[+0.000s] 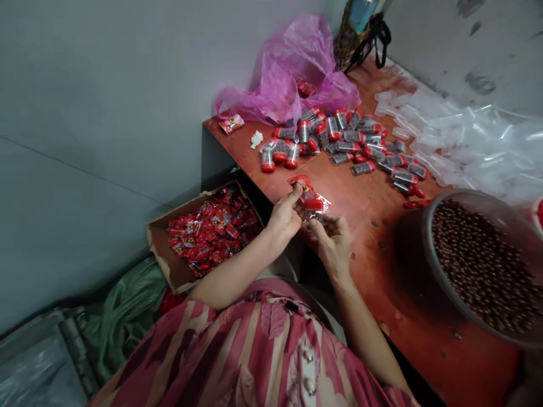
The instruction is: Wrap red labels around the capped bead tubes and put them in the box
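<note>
Over the near edge of the orange-red table (373, 209), both my hands meet. Between the thumb and fingers of my left hand (286, 217) is a red printed wrapper (302, 182). My right hand (333, 240) pinches a small clear tube with a red cap (314, 208), dark balls showing inside it. The capped end lies against the wrapper; I cannot tell whether the tube is partly inside it. Beyond my hands lies a pile of similar filled tubes (345, 146) with red caps.
A tub (428, 226) of brown balls stands at the right, with many clear tubes (466, 141) behind it. A pink plastic bag (280, 73) lies at the back. Below the table's left edge, a cardboard box (159, 243) holds red packets. One packet (232, 124) lies near the corner.
</note>
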`<control>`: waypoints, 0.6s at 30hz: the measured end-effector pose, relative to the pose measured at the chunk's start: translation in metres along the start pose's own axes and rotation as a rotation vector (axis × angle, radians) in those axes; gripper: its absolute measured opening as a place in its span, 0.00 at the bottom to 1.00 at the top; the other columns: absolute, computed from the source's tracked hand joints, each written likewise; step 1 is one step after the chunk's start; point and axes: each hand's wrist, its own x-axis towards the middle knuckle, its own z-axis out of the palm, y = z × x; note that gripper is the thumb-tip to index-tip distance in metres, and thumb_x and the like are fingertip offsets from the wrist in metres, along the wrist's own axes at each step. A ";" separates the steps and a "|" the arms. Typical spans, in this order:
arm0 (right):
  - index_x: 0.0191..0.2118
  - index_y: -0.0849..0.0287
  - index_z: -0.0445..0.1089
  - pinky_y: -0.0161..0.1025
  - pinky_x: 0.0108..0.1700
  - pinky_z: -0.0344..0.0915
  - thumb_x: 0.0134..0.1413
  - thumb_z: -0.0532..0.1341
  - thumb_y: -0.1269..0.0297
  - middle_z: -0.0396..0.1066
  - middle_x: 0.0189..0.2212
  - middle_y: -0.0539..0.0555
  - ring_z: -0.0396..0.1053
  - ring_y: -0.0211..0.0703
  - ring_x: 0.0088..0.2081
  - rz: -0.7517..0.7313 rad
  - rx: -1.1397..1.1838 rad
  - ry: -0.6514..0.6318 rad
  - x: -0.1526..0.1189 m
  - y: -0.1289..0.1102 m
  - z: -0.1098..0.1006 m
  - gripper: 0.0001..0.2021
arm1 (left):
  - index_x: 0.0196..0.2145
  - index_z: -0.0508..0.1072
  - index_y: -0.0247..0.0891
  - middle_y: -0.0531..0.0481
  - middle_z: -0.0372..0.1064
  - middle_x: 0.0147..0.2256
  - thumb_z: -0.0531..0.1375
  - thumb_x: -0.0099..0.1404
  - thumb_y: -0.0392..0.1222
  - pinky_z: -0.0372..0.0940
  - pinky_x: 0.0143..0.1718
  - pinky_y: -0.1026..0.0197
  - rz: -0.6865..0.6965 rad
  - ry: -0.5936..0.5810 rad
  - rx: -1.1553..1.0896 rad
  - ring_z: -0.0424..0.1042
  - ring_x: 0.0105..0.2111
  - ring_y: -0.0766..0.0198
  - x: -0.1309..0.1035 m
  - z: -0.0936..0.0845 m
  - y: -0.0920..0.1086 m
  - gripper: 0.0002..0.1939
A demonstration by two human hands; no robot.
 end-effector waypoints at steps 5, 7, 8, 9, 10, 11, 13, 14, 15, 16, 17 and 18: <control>0.37 0.58 0.65 0.35 0.27 0.68 0.47 0.65 0.58 0.73 0.30 0.51 0.71 0.38 0.28 -0.028 0.035 0.048 0.001 0.002 -0.006 0.14 | 0.27 0.71 0.34 0.52 0.72 0.26 0.65 0.55 0.42 0.66 0.35 0.65 0.049 -0.093 0.051 0.71 0.25 0.70 -0.009 0.002 -0.008 0.09; 0.37 0.58 0.66 0.34 0.26 0.67 0.47 0.65 0.58 0.72 0.30 0.50 0.70 0.36 0.26 -0.039 0.107 0.062 0.000 0.001 -0.008 0.13 | 0.27 0.71 0.34 0.52 0.72 0.26 0.65 0.55 0.42 0.66 0.36 0.65 0.044 -0.112 0.075 0.72 0.26 0.69 -0.010 0.001 -0.008 0.09; 0.36 0.58 0.66 0.34 0.26 0.68 0.47 0.65 0.59 0.72 0.30 0.50 0.70 0.35 0.25 -0.045 0.131 0.072 -0.001 0.001 -0.009 0.13 | 0.28 0.71 0.34 0.52 0.72 0.26 0.65 0.55 0.42 0.66 0.36 0.64 0.041 -0.119 0.082 0.72 0.26 0.69 -0.010 0.001 -0.008 0.09; 0.36 0.58 0.66 0.34 0.27 0.68 0.47 0.65 0.59 0.72 0.30 0.50 0.69 0.35 0.25 -0.050 0.139 0.083 -0.001 0.001 -0.009 0.13 | 0.28 0.71 0.34 0.52 0.73 0.27 0.65 0.55 0.42 0.67 0.37 0.64 0.037 -0.130 0.084 0.72 0.27 0.68 -0.010 0.001 -0.008 0.09; 0.36 0.58 0.66 0.34 0.27 0.68 0.47 0.65 0.59 0.72 0.31 0.50 0.69 0.35 0.25 -0.057 0.132 0.094 -0.002 0.002 -0.010 0.13 | 0.28 0.71 0.34 0.51 0.73 0.27 0.65 0.55 0.41 0.67 0.37 0.64 0.038 -0.143 0.082 0.73 0.28 0.68 -0.010 0.002 -0.008 0.08; 0.36 0.58 0.66 0.34 0.27 0.68 0.46 0.66 0.58 0.72 0.31 0.50 0.70 0.35 0.25 -0.065 0.115 0.101 -0.002 0.002 -0.010 0.13 | 0.28 0.71 0.34 0.51 0.73 0.28 0.65 0.56 0.41 0.67 0.38 0.64 0.040 -0.152 0.080 0.73 0.28 0.68 -0.010 0.002 -0.008 0.08; 0.36 0.58 0.66 0.35 0.28 0.68 0.46 0.66 0.58 0.72 0.31 0.50 0.70 0.36 0.26 -0.083 0.076 0.114 -0.002 0.004 -0.010 0.13 | 0.29 0.71 0.34 0.51 0.73 0.28 0.64 0.57 0.40 0.67 0.38 0.64 0.044 -0.146 0.076 0.73 0.28 0.68 -0.010 0.004 -0.008 0.07; 0.36 0.58 0.66 0.35 0.28 0.68 0.46 0.66 0.58 0.73 0.31 0.50 0.70 0.36 0.27 -0.092 0.064 0.120 -0.002 0.004 -0.010 0.13 | 0.29 0.71 0.34 0.51 0.73 0.28 0.63 0.57 0.40 0.67 0.38 0.64 0.043 -0.131 0.071 0.73 0.28 0.69 -0.010 0.004 -0.008 0.07; 0.36 0.58 0.66 0.35 0.29 0.69 0.46 0.66 0.58 0.72 0.31 0.50 0.71 0.37 0.27 -0.101 0.059 0.128 -0.002 0.005 -0.010 0.13 | 0.29 0.72 0.34 0.51 0.73 0.28 0.63 0.58 0.40 0.67 0.38 0.64 0.039 -0.115 0.063 0.73 0.28 0.69 -0.010 0.005 -0.007 0.06; 0.36 0.57 0.66 0.36 0.29 0.69 0.47 0.65 0.59 0.72 0.30 0.50 0.71 0.37 0.27 -0.107 0.060 0.132 -0.002 0.005 -0.010 0.13 | 0.30 0.72 0.34 0.51 0.73 0.27 0.63 0.58 0.40 0.67 0.39 0.64 0.035 -0.102 0.052 0.73 0.28 0.68 -0.009 0.005 -0.007 0.06; 0.37 0.57 0.66 0.36 0.29 0.69 0.47 0.65 0.59 0.72 0.30 0.50 0.71 0.37 0.27 -0.111 0.062 0.132 -0.002 0.006 -0.010 0.12 | 0.30 0.72 0.34 0.51 0.73 0.27 0.63 0.58 0.40 0.67 0.40 0.64 0.032 -0.097 0.042 0.73 0.29 0.68 -0.009 0.006 -0.007 0.06; 0.37 0.57 0.66 0.36 0.29 0.69 0.48 0.65 0.59 0.72 0.30 0.50 0.71 0.37 0.27 -0.112 0.066 0.130 -0.002 0.006 -0.010 0.12 | 0.30 0.72 0.34 0.51 0.73 0.27 0.63 0.57 0.40 0.67 0.40 0.64 0.034 -0.101 0.034 0.73 0.29 0.68 -0.009 0.006 -0.008 0.06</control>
